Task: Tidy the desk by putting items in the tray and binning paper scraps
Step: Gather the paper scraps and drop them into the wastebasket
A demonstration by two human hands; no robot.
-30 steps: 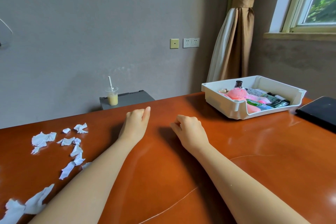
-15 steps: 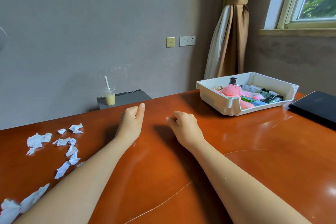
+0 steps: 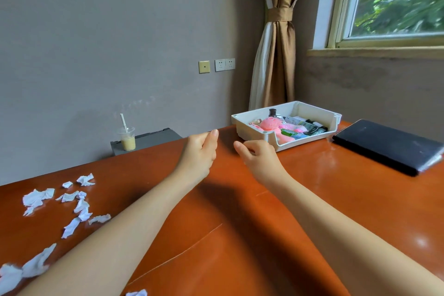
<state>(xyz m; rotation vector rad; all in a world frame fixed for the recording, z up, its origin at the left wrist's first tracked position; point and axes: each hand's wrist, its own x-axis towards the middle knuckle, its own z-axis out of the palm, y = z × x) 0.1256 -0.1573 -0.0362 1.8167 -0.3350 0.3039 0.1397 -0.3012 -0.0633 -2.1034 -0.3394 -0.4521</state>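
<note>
At mid-counter (image 3: 240,223), left grip (image 3: 200,149) and right grip (image 3: 259,158) sat side by side, apart, fingers loosely curled, both holding nothing. Contact with the surface: couldn't tell. White tray (image 3: 254,138) stood at the far edge, just beyond the right grip, already loaded, pink toy (image 3: 270,124) at its front. Torn paper scraps (image 3: 38,198) lay scattered on the counter's left side, well apart from both grips. Black flat case (image 3: 389,145) lay right of the tray. Drink cup (image 3: 127,138) stood behind the counter.

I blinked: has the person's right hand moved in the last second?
Yes. The right hand moved forward and rightward, closer to the white plastic tray.
</note>
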